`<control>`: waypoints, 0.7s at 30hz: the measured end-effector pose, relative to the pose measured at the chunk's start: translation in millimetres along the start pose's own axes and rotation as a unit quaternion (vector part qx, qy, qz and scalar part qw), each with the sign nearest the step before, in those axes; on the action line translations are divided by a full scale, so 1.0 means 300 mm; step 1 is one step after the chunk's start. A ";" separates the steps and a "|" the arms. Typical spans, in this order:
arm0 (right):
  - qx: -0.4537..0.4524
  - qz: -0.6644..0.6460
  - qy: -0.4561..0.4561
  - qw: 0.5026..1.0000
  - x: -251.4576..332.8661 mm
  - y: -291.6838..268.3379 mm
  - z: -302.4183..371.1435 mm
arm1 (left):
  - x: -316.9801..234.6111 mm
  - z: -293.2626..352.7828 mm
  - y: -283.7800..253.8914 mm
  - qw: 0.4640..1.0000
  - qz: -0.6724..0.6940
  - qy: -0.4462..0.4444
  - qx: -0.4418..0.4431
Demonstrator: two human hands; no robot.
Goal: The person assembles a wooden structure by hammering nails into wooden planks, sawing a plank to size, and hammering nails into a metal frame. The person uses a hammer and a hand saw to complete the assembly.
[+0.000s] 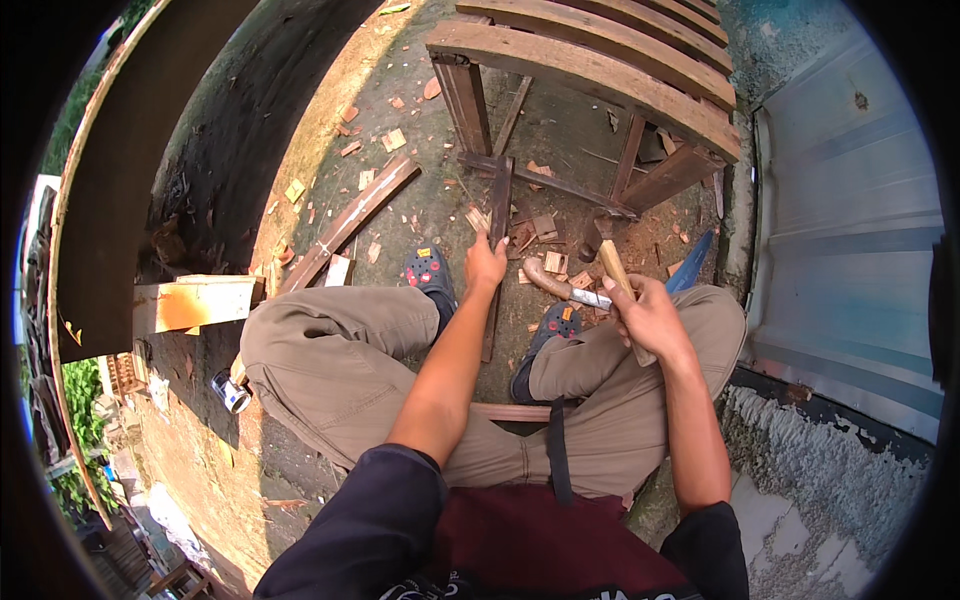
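Note:
My right hand (650,318) is closed around the pale wooden handle of a hammer (624,270), whose dark head hangs low near the ground between my feet. My left hand (486,266) grips a narrow dark wooden strip (502,195) that stretches away from me between my shoes; its far end meets the crossbar of a slatted wooden bench (580,55). A small pale wood piece (477,217) shows at my left fingertips. Beside the hammer lies a tool with a curved brown handle (545,277) and a silver collar; my right hand partly hides its continuation.
Wood chips (394,139) and offcuts litter the ground. A long brown plank (350,220) lies left of my feet, and a light board (195,304) juts in beyond my left knee. A can (231,391) lies below it. Metal sheeting (850,240) closes off the right. A blue object (690,262) lies near my right knee.

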State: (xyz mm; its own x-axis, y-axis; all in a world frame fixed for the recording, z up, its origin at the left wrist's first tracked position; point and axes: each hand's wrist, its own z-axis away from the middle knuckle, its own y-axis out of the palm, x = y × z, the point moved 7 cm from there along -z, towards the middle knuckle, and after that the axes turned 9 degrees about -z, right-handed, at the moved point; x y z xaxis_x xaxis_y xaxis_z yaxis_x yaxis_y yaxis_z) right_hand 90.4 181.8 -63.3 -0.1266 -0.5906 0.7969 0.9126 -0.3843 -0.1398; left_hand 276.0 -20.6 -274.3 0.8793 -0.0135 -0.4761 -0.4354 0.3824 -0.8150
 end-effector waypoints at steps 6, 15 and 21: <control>0.008 0.067 0.025 0.997 0.247 -0.108 0.063 | -0.056 -0.088 0.130 0.997 -0.033 -0.019 0.066; -0.047 0.183 -0.054 0.981 0.504 -0.157 -0.032 | -0.045 -0.178 0.148 0.983 -0.087 0.041 0.157; -0.003 0.236 -0.056 0.970 0.451 -0.114 -0.134 | 0.042 -0.440 -0.181 0.956 -0.134 0.165 0.202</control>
State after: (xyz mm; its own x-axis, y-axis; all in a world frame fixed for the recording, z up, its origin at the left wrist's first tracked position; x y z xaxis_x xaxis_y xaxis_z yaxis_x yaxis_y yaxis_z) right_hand 26.5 86.5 25.6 0.3485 -0.6206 0.7024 0.8562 -0.0941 -0.5080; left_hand 285.2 -163.6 -279.5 0.8108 -0.4262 -0.4011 -0.0350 0.6488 -0.7602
